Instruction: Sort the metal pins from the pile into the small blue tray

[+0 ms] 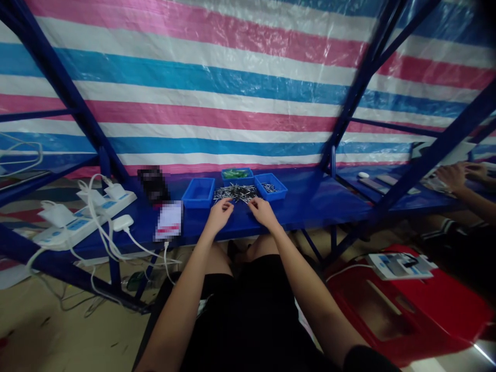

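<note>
A pile of thin dark and silvery metal pieces lies on the blue bench, too small to tell their kind. At its near left edge, my left hand is closed with thumb and fingers bent together; whatever they pinch does not show. My right hand touches the near right edge of the pile, fingertips drawn together, and I cannot make out what is between them. Around the pile stand three blue bins: a left bin with nothing visible inside, a back bin with green pieces, and a right bin with similar metal pieces.
On the left of the bench are a power strip with chargers and white cables, plus two blurred-out items. Blue frame posts rise on both sides. A red stool carries another power strip. At far right, another person's hands show.
</note>
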A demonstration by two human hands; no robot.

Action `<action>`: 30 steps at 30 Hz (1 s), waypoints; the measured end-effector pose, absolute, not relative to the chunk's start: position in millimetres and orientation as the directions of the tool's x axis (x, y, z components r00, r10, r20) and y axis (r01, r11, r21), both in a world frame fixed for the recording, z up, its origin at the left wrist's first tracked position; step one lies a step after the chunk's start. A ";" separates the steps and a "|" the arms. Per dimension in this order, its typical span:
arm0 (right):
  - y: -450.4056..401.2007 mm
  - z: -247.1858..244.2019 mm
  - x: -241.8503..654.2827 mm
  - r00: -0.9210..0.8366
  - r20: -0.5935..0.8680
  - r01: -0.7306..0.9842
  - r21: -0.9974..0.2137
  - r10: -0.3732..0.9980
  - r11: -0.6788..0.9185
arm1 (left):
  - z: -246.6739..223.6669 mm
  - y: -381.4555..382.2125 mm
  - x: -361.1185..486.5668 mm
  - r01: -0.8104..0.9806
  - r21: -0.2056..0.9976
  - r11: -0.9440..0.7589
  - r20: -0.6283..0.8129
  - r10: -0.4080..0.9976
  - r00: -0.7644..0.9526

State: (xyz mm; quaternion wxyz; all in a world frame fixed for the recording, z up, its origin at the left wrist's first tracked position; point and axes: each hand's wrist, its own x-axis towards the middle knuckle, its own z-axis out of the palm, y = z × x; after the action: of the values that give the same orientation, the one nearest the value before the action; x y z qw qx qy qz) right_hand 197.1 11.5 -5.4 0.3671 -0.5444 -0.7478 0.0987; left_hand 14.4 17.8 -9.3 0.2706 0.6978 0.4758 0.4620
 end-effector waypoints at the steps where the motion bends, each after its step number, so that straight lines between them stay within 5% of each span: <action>1: 10.1 -6.4 198.6 -0.196 0.453 0.695 -0.562 0.870 0.449 | -9.2 17.4 14.6 0.419 0.812 -0.407 0.384 0.912 0.142; 10: 3.9 -5.4 195.3 -0.427 0.459 0.573 -0.530 0.779 0.626 | -4.4 11.7 13.9 0.364 0.787 -0.499 0.350 0.846 0.402; 30: 1.4 -1.0 195.5 -0.343 0.410 0.509 -0.675 0.845 0.534 | -1.5 6.8 15.2 0.296 0.853 -0.430 0.355 0.893 0.276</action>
State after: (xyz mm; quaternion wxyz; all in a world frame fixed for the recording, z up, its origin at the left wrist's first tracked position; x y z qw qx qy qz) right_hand 195.5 1.4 -1.0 0.3801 -0.4290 -0.7891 0.2209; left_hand 15.2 6.8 -1.5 0.3400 0.7227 0.4114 0.4391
